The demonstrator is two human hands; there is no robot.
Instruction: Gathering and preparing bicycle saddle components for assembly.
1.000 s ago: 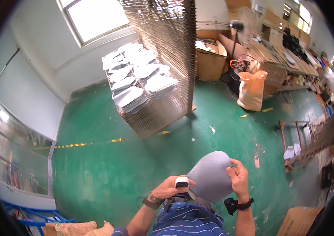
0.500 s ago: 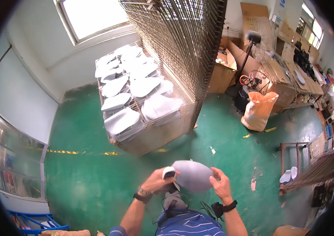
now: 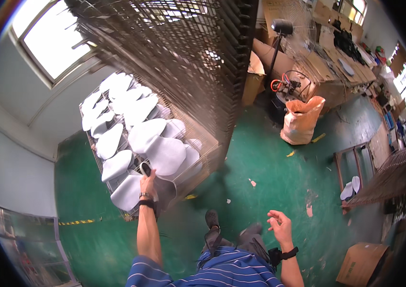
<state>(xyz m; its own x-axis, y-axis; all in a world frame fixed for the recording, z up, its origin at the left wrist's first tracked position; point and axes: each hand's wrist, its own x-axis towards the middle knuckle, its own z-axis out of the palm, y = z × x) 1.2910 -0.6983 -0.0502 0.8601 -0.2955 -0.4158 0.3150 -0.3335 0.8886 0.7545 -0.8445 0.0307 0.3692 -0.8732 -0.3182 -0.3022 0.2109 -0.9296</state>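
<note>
My left hand point(image 3: 148, 183) reaches to the near end of a wire rack point(image 3: 212, 153). It grips a grey insole-shaped pad point(image 3: 166, 191), which hangs beside the wrist, its outline blurred. At the fingertips is a small white-rimmed thing with a dark oval face point(image 3: 145, 168); its kind is unclear. Just beyond the fingers lies a broad white pad point(image 3: 165, 156), one of several pale insole-shaped pads spread in overlapping rows on the rack. My right hand point(image 3: 280, 226) is held out over the floor at the right, fingers loosely bent and apart, holding nothing.
A tall mesh panel point(image 3: 179, 62) rises over the rack's far right side. Farther right stand an orange sack point(image 3: 302, 119), a pedestal fan point(image 3: 282, 27) and a cardboard-covered table point(image 3: 327, 67). A low metal frame point(image 3: 339, 172) and a cardboard box point(image 3: 362, 263) are at the right.
My right hand has let go of the grey pad. My left hand has carried it forward and left to the rack. The rack now appears nearer.
</note>
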